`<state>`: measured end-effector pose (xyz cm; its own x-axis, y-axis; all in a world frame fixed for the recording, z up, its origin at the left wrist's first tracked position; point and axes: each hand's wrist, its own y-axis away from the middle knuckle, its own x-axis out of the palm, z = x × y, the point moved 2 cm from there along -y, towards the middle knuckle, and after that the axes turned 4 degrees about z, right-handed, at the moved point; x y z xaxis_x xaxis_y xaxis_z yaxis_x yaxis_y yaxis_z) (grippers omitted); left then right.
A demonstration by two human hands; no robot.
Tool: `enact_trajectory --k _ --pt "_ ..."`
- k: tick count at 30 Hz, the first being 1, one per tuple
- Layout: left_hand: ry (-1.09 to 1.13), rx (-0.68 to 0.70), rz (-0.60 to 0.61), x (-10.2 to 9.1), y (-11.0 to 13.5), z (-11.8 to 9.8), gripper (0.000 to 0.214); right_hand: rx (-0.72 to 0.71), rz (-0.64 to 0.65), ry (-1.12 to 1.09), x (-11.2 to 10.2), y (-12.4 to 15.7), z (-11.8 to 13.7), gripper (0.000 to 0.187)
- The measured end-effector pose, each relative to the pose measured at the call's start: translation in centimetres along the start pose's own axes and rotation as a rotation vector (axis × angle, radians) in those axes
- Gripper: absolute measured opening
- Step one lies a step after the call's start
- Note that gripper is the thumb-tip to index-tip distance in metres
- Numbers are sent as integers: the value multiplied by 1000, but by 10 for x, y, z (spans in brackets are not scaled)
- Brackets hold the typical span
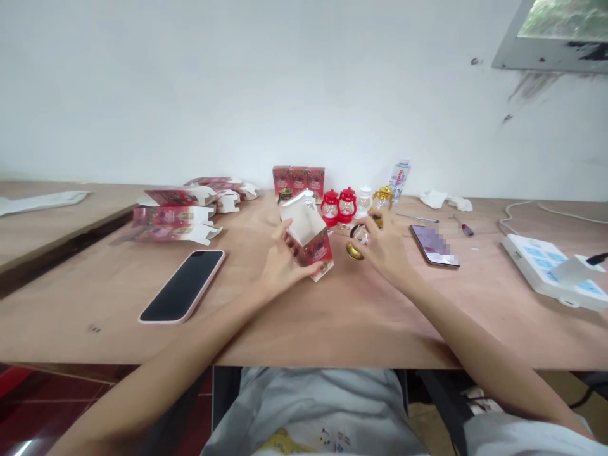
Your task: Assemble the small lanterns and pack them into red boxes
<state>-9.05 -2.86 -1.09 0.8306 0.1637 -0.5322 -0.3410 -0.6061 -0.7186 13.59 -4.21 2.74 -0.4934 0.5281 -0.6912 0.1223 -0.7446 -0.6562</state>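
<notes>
My left hand [280, 259] grips a red printed carton [317, 249], tilted above the table, its white flaps standing open toward the back. To its right, my right hand [387, 247] is closed around a small gold lantern [354, 249] with a clear body. The lantern lies tipped with its gold base toward me, apart from the carton; my fingers hide part of it. Behind the hands stand two red lanterns [339, 207], a white lantern [363, 201] and another gold lantern [382, 197]. A second white lantern [308, 198] and a dark bronze one [284, 194] are partly covered by the carton.
Three closed red boxes [298, 180] stand against the wall. Flattened cartons [173, 223] lie at the left, near a black-screened phone [184, 286]. Another phone [434, 245], a screwdriver [467, 229], a water bottle [399, 177], crumpled tissues [433, 198] and a white power strip [553, 269] are to the right.
</notes>
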Motion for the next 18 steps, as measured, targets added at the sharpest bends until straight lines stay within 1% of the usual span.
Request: enact_trajectory --k 3,5,6,8,11,13,15,18 --pt "36 4 -36 6 3 1 95 -70 -201 -183 -27 -12 16 34" --pt "48 0 -22 9 4 -1 89 -128 -266 -293 -42 -21 33 40" --pt "48 -19 -16 11 4 -2 86 -167 -267 -338 -47 -26 42 42" --pt "40 -77 -1 12 5 -3 82 -247 -224 -384 -50 -36 59 44" --pt "1 -135 21 12 5 -6 76 -321 -104 -362 -44 -52 73 45" --pt "-21 -162 14 12 5 -6 76 -333 -53 -323 -37 -60 71 46" --pt "4 -208 21 12 5 -5 78 -355 -10 -253 -31 -65 65 45" --pt "70 -246 58 14 4 -2 78 -462 63 -97 -24 -64 60 43"
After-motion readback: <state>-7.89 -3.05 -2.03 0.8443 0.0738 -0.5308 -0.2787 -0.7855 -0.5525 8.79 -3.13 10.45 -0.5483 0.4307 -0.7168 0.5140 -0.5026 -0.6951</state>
